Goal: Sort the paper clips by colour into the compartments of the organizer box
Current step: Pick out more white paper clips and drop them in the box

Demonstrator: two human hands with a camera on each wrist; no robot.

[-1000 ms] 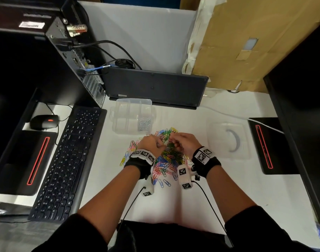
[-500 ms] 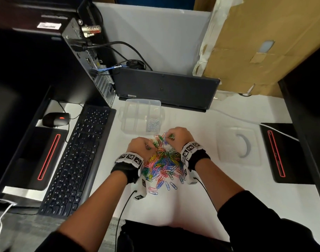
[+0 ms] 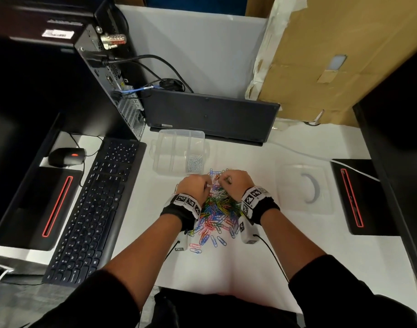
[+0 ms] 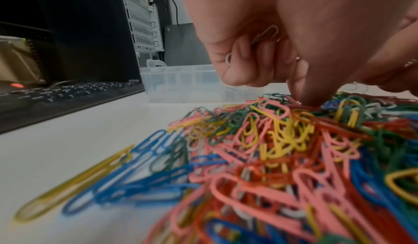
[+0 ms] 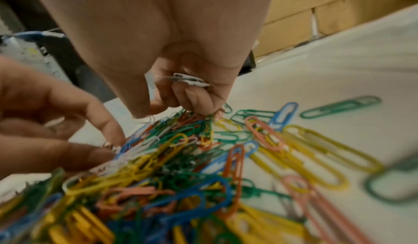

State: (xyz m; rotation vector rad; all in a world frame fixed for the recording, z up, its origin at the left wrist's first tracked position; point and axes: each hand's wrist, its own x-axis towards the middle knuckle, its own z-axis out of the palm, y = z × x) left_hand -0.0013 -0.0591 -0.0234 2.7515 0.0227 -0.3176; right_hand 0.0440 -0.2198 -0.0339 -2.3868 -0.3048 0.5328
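Note:
A pile of coloured paper clips (image 3: pixel 218 210) (image 4: pixel 282 149) (image 5: pixel 181 167) lies on the white desk. Both hands sit on its far edge. My left hand (image 3: pixel 198 185) (image 4: pixel 282 51) curls its fingers round white paper clips (image 4: pixel 269 33), with one finger poking down into the pile. My right hand (image 3: pixel 233 182) (image 5: pixel 181 69) holds white clips (image 5: pixel 190 79) in its curled fingers while its fingertips touch the heap. The clear organizer box (image 3: pixel 179 152) (image 4: pixel 181 83) stands just beyond, with white clips (image 3: pixel 195 163) in its near right compartment.
A black keyboard (image 3: pixel 94 209) lies left of the pile, with a mouse (image 3: pixel 66 157) and a computer tower (image 3: pixel 108 74) behind it. A dark laptop (image 3: pixel 210 117) stands behind the box. The clear lid (image 3: pixel 304 188) lies to the right, beside a black device (image 3: pixel 359 197).
Both hands have shifted from the middle of the pile toward its far edge, nearer the organizer box. The camera view has also shifted.

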